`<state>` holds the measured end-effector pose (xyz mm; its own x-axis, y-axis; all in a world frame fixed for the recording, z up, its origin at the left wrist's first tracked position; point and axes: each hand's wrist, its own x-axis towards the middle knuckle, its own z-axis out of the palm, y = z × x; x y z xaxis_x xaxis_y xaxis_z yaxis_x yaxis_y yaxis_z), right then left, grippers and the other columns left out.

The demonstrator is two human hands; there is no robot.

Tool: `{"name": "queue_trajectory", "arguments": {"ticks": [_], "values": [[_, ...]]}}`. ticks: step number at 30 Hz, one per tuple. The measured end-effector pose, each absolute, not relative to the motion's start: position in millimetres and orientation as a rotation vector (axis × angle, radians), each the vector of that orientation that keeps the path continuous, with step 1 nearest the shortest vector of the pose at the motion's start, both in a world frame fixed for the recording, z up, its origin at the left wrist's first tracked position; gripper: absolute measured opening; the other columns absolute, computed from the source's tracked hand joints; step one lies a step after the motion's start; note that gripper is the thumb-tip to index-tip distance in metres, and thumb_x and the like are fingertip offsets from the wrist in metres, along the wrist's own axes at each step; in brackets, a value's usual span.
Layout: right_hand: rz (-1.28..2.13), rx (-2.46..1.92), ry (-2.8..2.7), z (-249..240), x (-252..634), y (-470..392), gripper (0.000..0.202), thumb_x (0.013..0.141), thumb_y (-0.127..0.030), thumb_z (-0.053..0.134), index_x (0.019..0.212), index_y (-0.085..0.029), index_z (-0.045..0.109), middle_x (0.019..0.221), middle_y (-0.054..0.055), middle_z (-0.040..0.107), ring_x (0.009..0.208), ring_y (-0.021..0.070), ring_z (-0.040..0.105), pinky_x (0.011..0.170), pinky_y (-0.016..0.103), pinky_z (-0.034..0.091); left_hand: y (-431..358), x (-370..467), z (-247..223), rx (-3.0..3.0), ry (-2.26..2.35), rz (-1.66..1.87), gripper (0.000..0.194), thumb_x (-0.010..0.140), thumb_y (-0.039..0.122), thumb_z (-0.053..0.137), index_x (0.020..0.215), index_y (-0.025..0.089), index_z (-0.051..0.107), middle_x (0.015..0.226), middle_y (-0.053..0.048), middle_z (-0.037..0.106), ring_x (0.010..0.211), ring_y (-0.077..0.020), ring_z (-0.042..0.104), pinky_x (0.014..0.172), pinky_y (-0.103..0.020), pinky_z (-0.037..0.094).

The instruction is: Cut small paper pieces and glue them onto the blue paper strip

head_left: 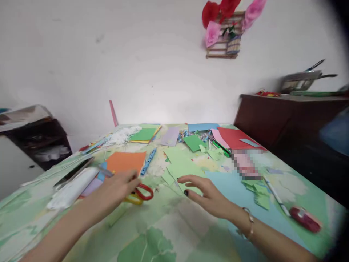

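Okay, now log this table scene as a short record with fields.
Left hand: at scissors with red and yellow handles, grip unclear
Right hand: empty, fingers parted, near pale green paper
Left of centre: orange paper, blue strip
Right side: light blue paper, white pen
Wall: red and pink flowers

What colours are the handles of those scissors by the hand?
One handle loop is red, the other yellow, as the head view shows.
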<state>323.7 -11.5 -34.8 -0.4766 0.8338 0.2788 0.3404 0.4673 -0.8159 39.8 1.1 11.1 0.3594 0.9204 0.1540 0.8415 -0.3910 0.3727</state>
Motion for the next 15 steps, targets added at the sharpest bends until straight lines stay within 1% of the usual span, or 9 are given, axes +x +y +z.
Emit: {"name": "queue_trajectory", "arguments": {"ticks": [2, 5, 7, 8, 9, 10, 12, 14, 15], "values": [[1.117, -0.895, -1.865, -40, 312, -5, 0.027, 0.087, -0.023, 0.042, 0.11, -0.023, 0.056, 0.113, 0.006, 0.059, 0.105, 0.0178, 0.054, 0.089, 0.035, 0.045, 3, 70, 18, 2.398, 1.38, 0.377, 0.026, 0.086, 0.034, 0.032, 0.073, 0.02, 0.05, 0.07, 0.0, 0.053, 0.06, -0.0157, 0.049, 0.052, -0.025, 0.031], [1.362, -0.738, -1.686, -47, 313, -1, 0.027, 0.086, -0.027, 0.047, 0.112, -0.023, 0.055, 0.108, 0.006, 0.06, 0.104, 0.0179, 0.055, 0.091, 0.034, 0.042, 8, 118, 24, 2.459, 1.186, 0.34, 0.024, 0.087, 0.035, 0.035, 0.076, 0.022, 0.051, 0.076, 0.001, 0.055, 0.067, -0.0146, 0.051, 0.055, -0.023, 0.034], [1.554, -0.7, -1.57, -53, 323, 0, 0.033, 0.083, -0.03, 0.052, 0.115, -0.023, 0.05, 0.098, 0.005, 0.062, 0.091, 0.0177, 0.061, 0.079, 0.032, 0.048, 15, 145, 22, 2.53, 1.044, 0.371, 0.023, 0.088, 0.033, 0.033, 0.078, 0.022, 0.05, 0.077, 0.001, 0.056, 0.067, -0.0134, 0.051, 0.056, -0.023, 0.035], [1.622, -0.723, -1.521, -55, 329, 1, 0.037, 0.08, -0.031, 0.055, 0.116, -0.024, 0.048, 0.092, 0.004, 0.063, 0.078, 0.0166, 0.063, 0.069, 0.03, 0.05, 20, 157, 18, 2.599, 0.952, 0.438, 0.023, 0.089, 0.032, 0.032, 0.081, 0.022, 0.051, 0.078, 0.001, 0.057, 0.068, -0.0135, 0.052, 0.057, -0.023, 0.037], [1.642, -0.785, -1.491, -58, 335, 2, 0.041, 0.078, -0.031, 0.056, 0.117, -0.023, 0.046, 0.085, 0.003, 0.062, 0.064, 0.0144, 0.063, 0.057, 0.026, 0.049, 26, 167, 14, 2.707, 0.851, 0.527, 0.023, 0.09, 0.028, 0.031, 0.084, 0.021, 0.052, 0.081, -0.001, 0.058, 0.073, -0.0139, 0.053, 0.062, -0.024, 0.039], [1.592, -0.902, -1.491, -60, 342, 5, 0.041, 0.076, -0.03, 0.057, 0.115, -0.023, 0.046, 0.079, 0.001, 0.061, 0.053, 0.0117, 0.059, 0.048, 0.023, 0.045, 33, 174, 8, 2.842, 0.753, 0.633, 0.023, 0.09, 0.024, 0.031, 0.086, 0.021, 0.054, 0.085, -0.003, 0.059, 0.08, -0.0154, 0.053, 0.069, -0.026, 0.04], [1.332, -1.235, -1.53, -64, 355, 13, 0.037, 0.075, -0.028, 0.053, 0.111, -0.021, 0.049, 0.07, -0.001, 0.059, 0.04, 0.0078, 0.049, 0.04, 0.021, 0.038, 50, 183, -7, 2.905, 0.745, 0.724, 0.025, 0.089, 0.017, 0.032, 0.097, 0.02, 0.055, 0.103, -0.009, 0.057, 0.1, -0.0207, 0.049, 0.087, -0.036, 0.035], [1.054, -1.534, -1.56, -67, 369, 25, 0.035, 0.075, -0.028, 0.05, 0.108, -0.018, 0.053, 0.068, 0.0, 0.06, 0.039, 0.0082, 0.048, 0.04, 0.021, 0.036, 69, 184, -25, 2.897, 1.18, 0.864, 0.022, 0.086, 0.018, 0.04, 0.103, 0.016, 0.054, 0.108, -0.014, 0.055, 0.104, -0.025, 0.047, 0.088, -0.04, 0.034], [0.986, -1.603, -1.564, -67, 377, 31, 0.034, 0.075, -0.029, 0.05, 0.107, -0.017, 0.055, 0.069, 0.001, 0.061, 0.042, 0.0095, 0.05, 0.042, 0.022, 0.036, 78, 181, -35, 2.798, 1.461, 0.815, 0.023, 0.085, 0.023, 0.044, 0.102, 0.013, 0.054, 0.105, -0.016, 0.056, 0.102, -0.027, 0.048, 0.086, -0.04, 0.035]]}}
